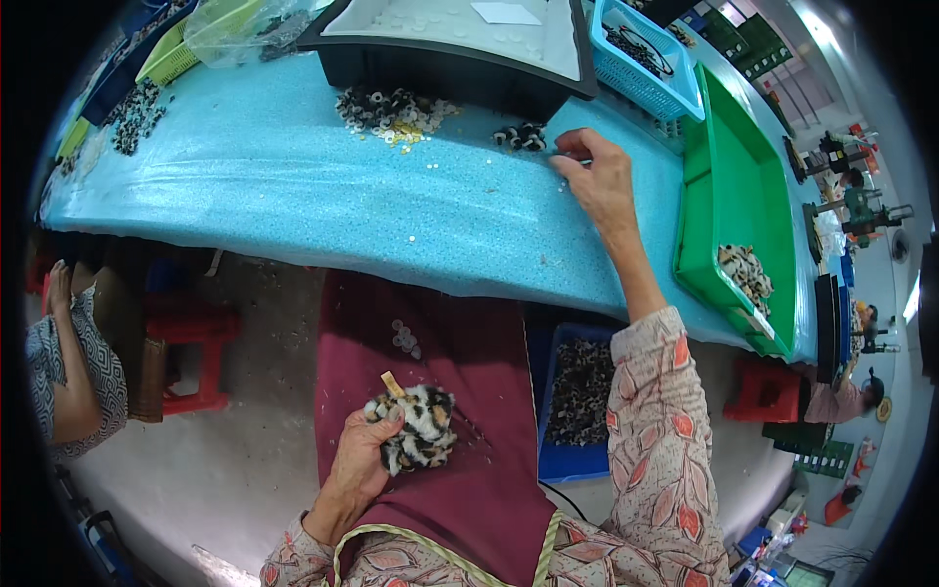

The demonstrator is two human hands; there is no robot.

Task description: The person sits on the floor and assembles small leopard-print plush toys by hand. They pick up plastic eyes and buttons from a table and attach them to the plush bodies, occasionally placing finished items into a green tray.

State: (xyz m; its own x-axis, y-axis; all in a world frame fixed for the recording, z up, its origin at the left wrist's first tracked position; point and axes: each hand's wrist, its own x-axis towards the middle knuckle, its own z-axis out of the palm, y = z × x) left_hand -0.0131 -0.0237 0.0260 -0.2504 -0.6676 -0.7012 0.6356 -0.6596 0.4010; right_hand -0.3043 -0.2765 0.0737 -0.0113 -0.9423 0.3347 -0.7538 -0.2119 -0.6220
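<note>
My left hand is closed on a fluffy plush piece in black, white and orange, held low over my lap. A small tan tab sticks up from the piece's top. My right hand is over the blue table with thumb and forefinger brought together; whatever may be between the tips is too small to make out. Just left of those fingertips lies a small cluster of black and white parts. Several translucent discs rest on my maroon apron.
A black tray stands at the back, with a pile of small parts before it. To the right are a light-blue basket and a green bin holding plush pieces. Below sits a blue crate. Another person is at left.
</note>
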